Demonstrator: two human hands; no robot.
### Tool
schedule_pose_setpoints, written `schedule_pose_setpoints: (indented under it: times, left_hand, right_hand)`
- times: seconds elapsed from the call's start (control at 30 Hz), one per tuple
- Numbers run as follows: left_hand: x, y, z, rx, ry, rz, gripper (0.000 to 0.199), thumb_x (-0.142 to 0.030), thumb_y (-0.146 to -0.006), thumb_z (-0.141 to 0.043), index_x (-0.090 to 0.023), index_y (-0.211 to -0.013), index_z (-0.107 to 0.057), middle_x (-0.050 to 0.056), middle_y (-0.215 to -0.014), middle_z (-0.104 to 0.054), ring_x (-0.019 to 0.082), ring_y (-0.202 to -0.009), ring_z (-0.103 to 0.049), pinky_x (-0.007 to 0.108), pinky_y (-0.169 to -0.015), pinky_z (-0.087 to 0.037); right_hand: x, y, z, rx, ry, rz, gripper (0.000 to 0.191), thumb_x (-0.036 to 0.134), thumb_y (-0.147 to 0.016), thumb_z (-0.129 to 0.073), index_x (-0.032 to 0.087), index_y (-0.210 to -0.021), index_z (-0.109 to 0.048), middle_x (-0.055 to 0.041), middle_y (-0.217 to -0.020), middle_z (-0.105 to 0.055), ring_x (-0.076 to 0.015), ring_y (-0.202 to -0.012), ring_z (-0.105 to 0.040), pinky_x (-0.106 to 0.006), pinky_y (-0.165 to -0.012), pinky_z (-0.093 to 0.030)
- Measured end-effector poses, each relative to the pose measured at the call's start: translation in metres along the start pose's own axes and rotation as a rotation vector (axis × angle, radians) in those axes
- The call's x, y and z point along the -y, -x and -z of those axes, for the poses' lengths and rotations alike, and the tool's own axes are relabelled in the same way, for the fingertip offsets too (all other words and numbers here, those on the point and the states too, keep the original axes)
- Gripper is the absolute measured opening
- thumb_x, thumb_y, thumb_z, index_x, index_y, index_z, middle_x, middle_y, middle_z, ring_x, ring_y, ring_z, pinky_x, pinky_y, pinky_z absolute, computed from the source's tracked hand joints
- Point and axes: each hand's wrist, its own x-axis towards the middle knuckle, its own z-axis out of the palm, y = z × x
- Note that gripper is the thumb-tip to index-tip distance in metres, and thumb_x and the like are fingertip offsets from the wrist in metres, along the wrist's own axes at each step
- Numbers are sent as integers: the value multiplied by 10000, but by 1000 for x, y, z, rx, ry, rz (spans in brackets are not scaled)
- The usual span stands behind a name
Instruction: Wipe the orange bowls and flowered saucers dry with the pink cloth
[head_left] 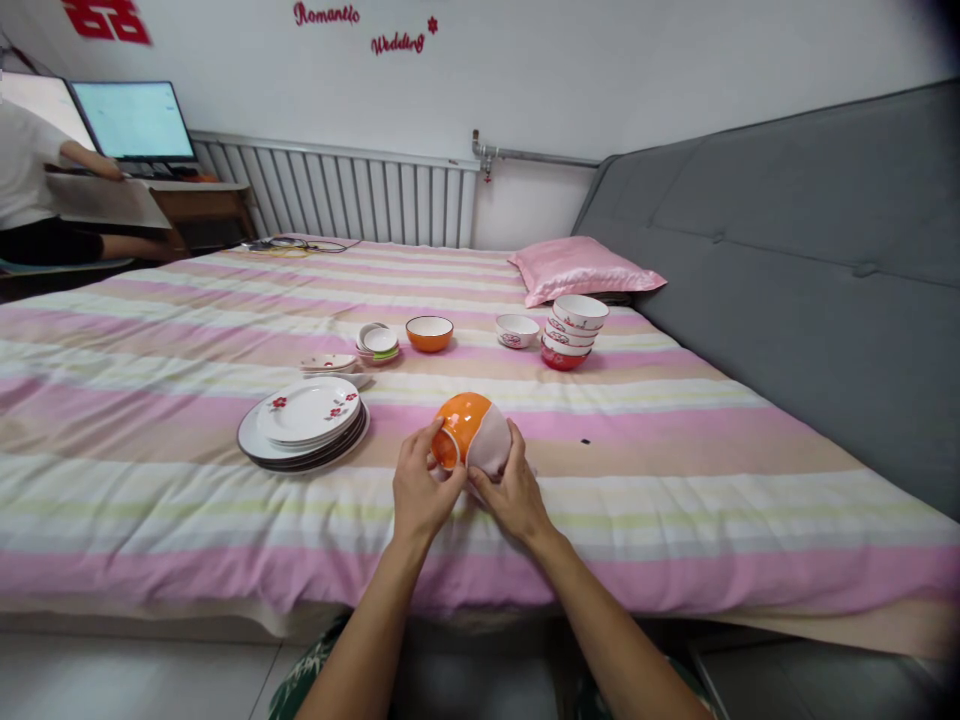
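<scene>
An orange bowl (466, 416) is tipped on its side between my hands, its round foot turned toward me and to the left. My left hand (424, 482) grips it by the foot, thumb and fingers closed on the edge. A pale cloth (491, 441) covers the bowl's right side. My right hand (514, 488) presses that cloth against the bowl, fingers closed around it. The bowl's inside is hidden from me. Left of my hands lies a stack of plates (307, 412) with red flowers on the top one.
Behind are another orange bowl (430, 335), small stacked dishes (378, 343), a white bowl (517, 330) and a bowl stack (572, 332). A pink pillow (585, 268) lies by the grey headboard (787, 220). At far left a person (30, 170) sits by monitors (135, 120).
</scene>
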Motion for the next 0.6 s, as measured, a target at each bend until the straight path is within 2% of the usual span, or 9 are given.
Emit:
schedule_pose_setpoints:
  times: [0.13,0.27,0.4,0.6]
  left_hand:
    - [2,0,-1,1,2,-28,604,-191,-675,-629,-208,-1273,-548,99,-1169,-547,223,-1027,-596,372,-856,-552]
    - [5,-1,-2,-15,26,-26,598,-200,-679,-631,-197,-1271,-551,98,-1140,-547,223,-1010,-600,381,-830,-564]
    - [5,-1,-3,-14,36,-11,610,-207,-677,-635,-180,-1280,-547,102,-1123,-551,217,-985,-608,379,-830,-563]
    - [6,-2,-4,-28,13,11,604,-208,-682,-633,-170,-1278,-544,104,-1096,-567,209,-942,-620,373,-821,-561]
  right_hand:
    - [0,0,0,-118,-5,153,844,452,-849,-565,168,-1485,-88,-201,-1482,-319,-285,-1346,-384,-484,-1045,-402]
    - [-2,-1,-2,-104,140,241,651,381,-928,-449,233,-1491,-156,-133,-1548,-219,-253,-1430,-222,-501,-1125,-292]
    - [-3,-1,-5,-45,186,210,645,378,-949,-401,236,-1504,-105,-124,-1574,-144,-247,-1445,-184,-486,-1122,-309]
    - [-7,-1,-8,-12,158,187,746,365,-936,-426,198,-1507,24,-170,-1546,-198,-261,-1428,-234,-488,-1101,-345]
